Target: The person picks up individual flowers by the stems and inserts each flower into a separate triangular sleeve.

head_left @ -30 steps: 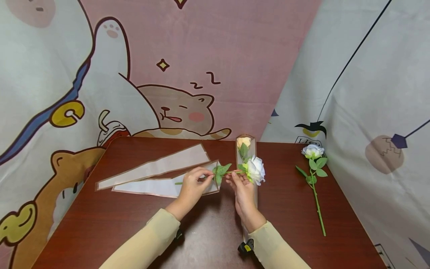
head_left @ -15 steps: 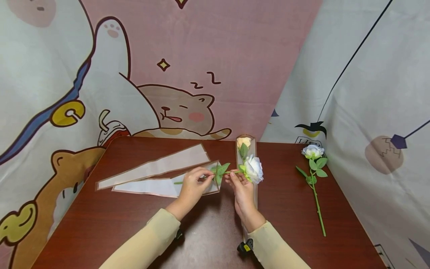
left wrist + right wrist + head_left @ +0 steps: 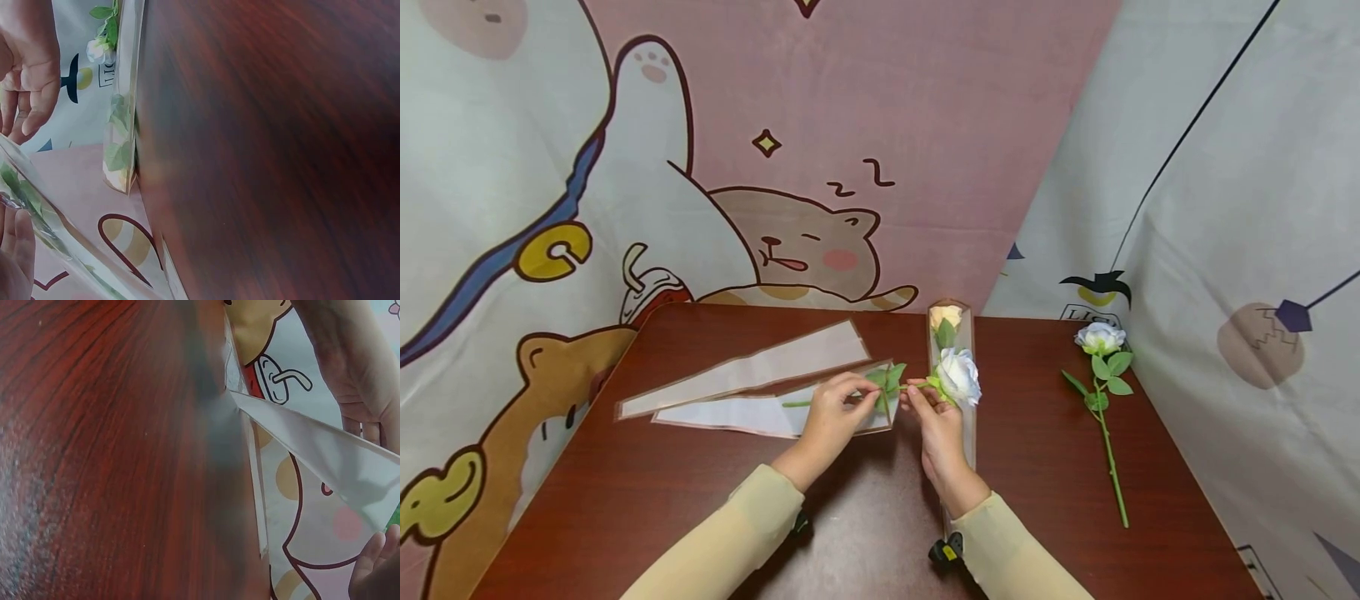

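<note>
My left hand [image 3: 829, 421] pinches the front sheet of a clear, brown-edged flower sleeve [image 3: 722, 414], close to its wide mouth. In my right hand [image 3: 945, 442] is the stem of an artificial white rose [image 3: 959, 377], pinched just under the bloom. The rose lies sideways, with its bloom to the right and outside the sleeve. Its lower stem and most of its leaves are within the sleeve, as the left wrist view shows leaves [image 3: 28, 194] behind the film. The right wrist view shows the sleeve's narrow end [image 3: 250, 403] tapering toward the table.
Another sleeve [image 3: 760, 367] lies flat behind the held one. A sleeve holding a cream rose [image 3: 945, 317] lies lengthwise beyond and beneath my right hand. A second white rose [image 3: 1100, 338] lies at the table's right [image 3: 1030, 500]. Printed cloth hangs behind.
My right hand has shifted slightly left with the white rose. Its leaves and stem have slid further into the sleeve. My left hand has stayed in place.
</note>
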`<state>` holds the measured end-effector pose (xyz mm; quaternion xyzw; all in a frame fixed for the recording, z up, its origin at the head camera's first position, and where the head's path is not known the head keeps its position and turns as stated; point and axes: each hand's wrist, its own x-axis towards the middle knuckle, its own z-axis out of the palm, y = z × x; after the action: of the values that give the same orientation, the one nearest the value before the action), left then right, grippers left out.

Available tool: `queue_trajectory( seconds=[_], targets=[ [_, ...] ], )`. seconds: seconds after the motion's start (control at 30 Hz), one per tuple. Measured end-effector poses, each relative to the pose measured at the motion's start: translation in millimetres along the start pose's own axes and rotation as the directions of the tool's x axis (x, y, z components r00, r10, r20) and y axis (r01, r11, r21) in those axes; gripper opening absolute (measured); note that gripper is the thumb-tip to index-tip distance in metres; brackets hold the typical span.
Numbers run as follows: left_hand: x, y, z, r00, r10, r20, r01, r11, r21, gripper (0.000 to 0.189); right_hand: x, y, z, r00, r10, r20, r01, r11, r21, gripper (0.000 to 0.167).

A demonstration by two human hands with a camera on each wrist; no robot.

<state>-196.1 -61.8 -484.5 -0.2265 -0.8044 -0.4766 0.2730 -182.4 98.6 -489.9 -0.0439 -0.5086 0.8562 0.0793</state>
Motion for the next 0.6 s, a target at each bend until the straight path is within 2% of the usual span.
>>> queue_trajectory(
  seconds=[0.23, 0.43, 0.6],
  targets=[
    [1.4, 0.0, -0.4, 1.0, 0.007, -0.002, -0.007, 1.0, 0.002, 0.005, 1.2, -1.4, 0.5, 0.998, 0.068, -0.014, -0.068, 0.997, 0.046, 0.016],
    [1.5, 1.4, 0.5, 1.0, -0.023, 0.021, 0.023, 1.0, 0.0, 0.005, 3.3, -1.0, -0.1, 0.995, 0.08, -0.065, -0.075, 0.994, 0.08, 0.001],
    [1.2, 0.6, 1.8, 1.0, -0.02, 0.016, 0.02, 1.0, -0.012, 0.004, 4.2, -2.7, -0.1, 0.992, 0.079, -0.095, -0.07, 0.993, 0.097, 0.006]
  ],
)
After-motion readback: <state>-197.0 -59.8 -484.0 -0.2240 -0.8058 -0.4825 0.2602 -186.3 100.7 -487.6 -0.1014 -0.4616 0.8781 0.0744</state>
